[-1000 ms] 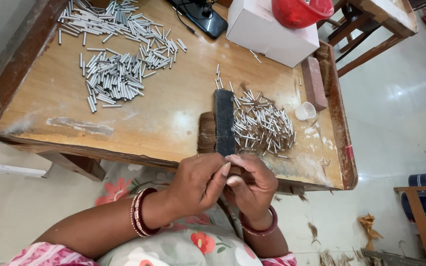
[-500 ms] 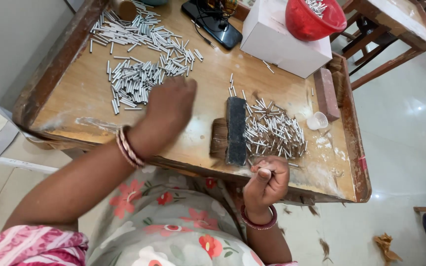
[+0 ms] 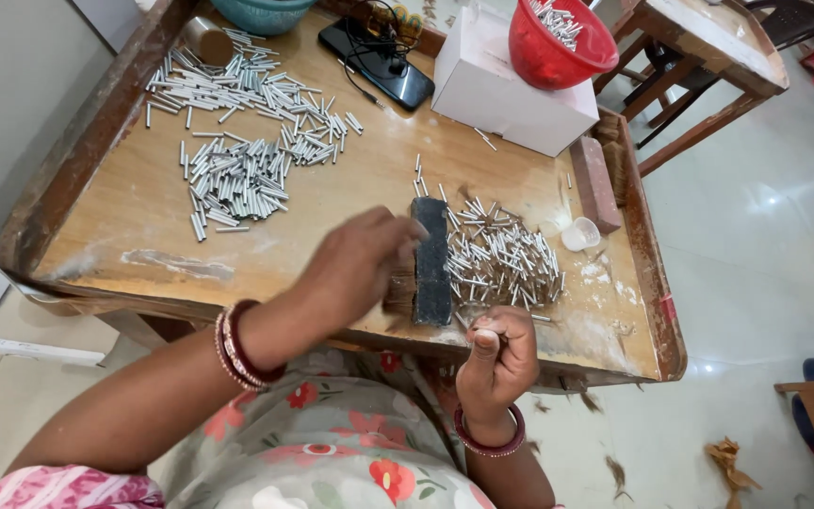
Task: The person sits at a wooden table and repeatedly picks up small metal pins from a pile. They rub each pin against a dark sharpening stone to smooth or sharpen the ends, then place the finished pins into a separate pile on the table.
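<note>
My left hand point(image 3: 362, 262) is blurred in motion above the wooden table point(image 3: 332, 203), its fingers curled right beside a black rectangular block point(image 3: 431, 269). I cannot tell whether it holds anything. My right hand point(image 3: 496, 360) is a closed fist at the table's front edge, thumb pressed on top, pinching what looks like a small metal tube. A heap of short silver metal tubes point(image 3: 511, 259) lies just right of the block. More tubes lie in a pile point(image 3: 237, 177) at the left and another pile point(image 3: 256, 90) behind it.
At the back stand a white box point(image 3: 506, 94), a red bowl point(image 3: 558, 47) with tubes in it, a black phone point(image 3: 381, 64) with a cable and a teal bowl point(image 3: 261, 11). A brown brick point(image 3: 595, 184) and a small white cap point(image 3: 579, 234) lie at the right. The table has raised wooden edges.
My left hand left my right hand, reached out toward the left tube pile, and has now come back beside the black block. My right hand stayed at the front edge.
</note>
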